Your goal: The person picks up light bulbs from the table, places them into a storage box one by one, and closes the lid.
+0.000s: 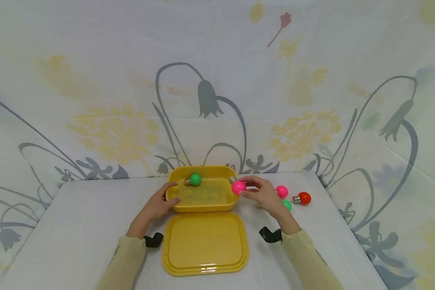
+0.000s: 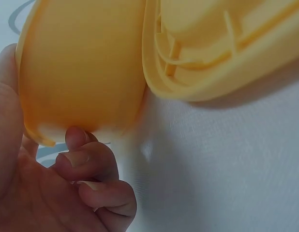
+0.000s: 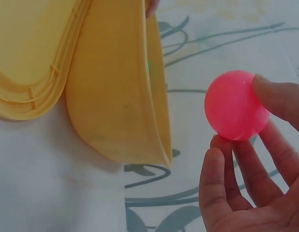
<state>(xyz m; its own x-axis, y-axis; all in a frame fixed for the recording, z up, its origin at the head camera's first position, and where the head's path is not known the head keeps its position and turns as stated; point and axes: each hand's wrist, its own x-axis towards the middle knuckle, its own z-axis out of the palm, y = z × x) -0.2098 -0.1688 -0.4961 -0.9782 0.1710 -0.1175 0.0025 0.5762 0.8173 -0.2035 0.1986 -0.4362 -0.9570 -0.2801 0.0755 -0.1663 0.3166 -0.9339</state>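
A pink bulb (image 1: pixel 238 187) (likely light, smooth and fragile, best taken by its globe) was pinched by the right hand (image 1: pixel 264 193) near the yellow box (image 1: pixel 203 209), whose rim was gripped by the left hand (image 1: pixel 158 204).

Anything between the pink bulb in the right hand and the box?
No, the right wrist view shows an open gap between the pink bulb and the box, with only patterned cloth behind it.

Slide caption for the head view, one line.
Left hand holds a yellow box with one green bulb inside; right hand pinches a pink bulb.
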